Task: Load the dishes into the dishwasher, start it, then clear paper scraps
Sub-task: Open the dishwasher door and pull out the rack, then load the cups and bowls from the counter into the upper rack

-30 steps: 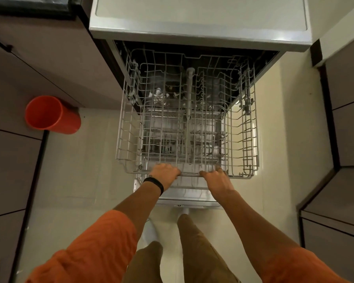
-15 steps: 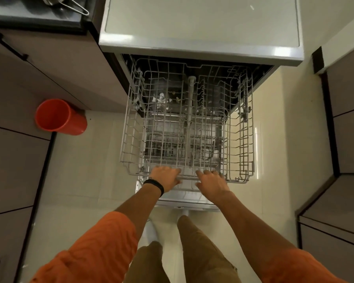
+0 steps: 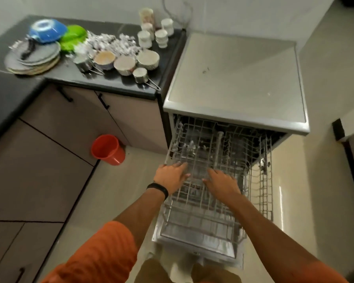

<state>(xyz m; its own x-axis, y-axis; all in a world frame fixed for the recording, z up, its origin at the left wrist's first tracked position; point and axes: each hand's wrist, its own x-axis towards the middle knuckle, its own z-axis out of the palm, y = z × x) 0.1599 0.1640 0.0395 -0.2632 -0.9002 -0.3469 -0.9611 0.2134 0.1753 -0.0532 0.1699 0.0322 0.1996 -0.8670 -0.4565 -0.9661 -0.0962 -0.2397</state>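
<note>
The dishwasher (image 3: 235, 78) stands open with its door (image 3: 196, 245) folded down. An empty wire upper rack (image 3: 262, 180) and a lower rack (image 3: 200, 225) are pulled out over the door. My left hand (image 3: 171, 177) and my right hand (image 3: 222, 183) lie side by side over the upper rack's wires with fingers straight, holding nothing. On the dark counter (image 3: 114, 83) to the left sit a stack of plates (image 3: 34, 59), a blue bowl (image 3: 47, 30), a green bowl (image 3: 74, 36), several white bowls (image 3: 126, 65), cups (image 3: 144, 38) and a heap of paper scraps (image 3: 110, 42).
An orange bucket (image 3: 107, 149) stands on the tiled floor against the cabinets left of the dishwasher. Steel handled cups (image 3: 140, 75) sit near the counter's front edge. Cabinet fronts line the left side and another cabinet the right edge.
My head lifted, bringing the counter and dishes into view. Both hands let go of the rack's front rim and now lie flat further over the rack.
</note>
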